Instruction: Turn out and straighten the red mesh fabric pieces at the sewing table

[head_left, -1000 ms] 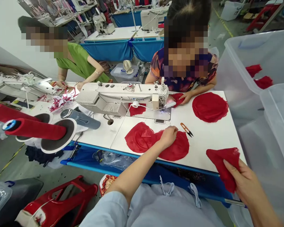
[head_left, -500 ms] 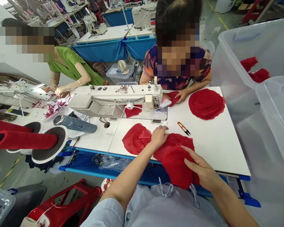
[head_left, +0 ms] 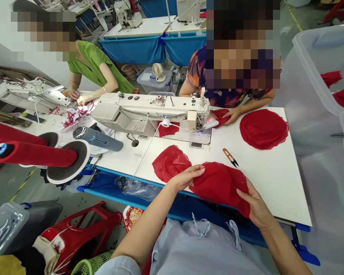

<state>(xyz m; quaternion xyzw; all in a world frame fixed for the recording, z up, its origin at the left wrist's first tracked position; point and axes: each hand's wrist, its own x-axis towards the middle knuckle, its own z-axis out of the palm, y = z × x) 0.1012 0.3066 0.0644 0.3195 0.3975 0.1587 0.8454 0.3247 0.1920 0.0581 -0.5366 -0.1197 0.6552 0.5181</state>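
Observation:
Between my hands I hold a piece of red lace-edged fabric (head_left: 220, 185) over the table's front edge. My left hand (head_left: 187, 177) pinches its left end, thumb and fingers together. At the right end, my right hand (head_left: 253, 202) grips the cloth with the thumb on top and the fingers behind it. Another red lace-edged piece (head_left: 170, 162) lies on the table just left of my left hand. Beyond the held cloth rest orange-handled thread snips (head_left: 231, 157). A round stack of red fabric (head_left: 263, 129) sits farther right.
A white sewing machine (head_left: 149, 110) stands across the table (head_left: 278, 179), where a co-worker's hand (head_left: 232, 114) holds red cloth. A grey-blue flask (head_left: 99, 139) and red thread cones (head_left: 37, 152) are left. Clear plastic bins (head_left: 309, 126) stand right; a red stool (head_left: 83, 229) is below left.
My right hand has lifted and moved right, spreading the red fabric wider. The left hand has shifted from resting over the cloth to pinching its edge. The camera view has shifted.

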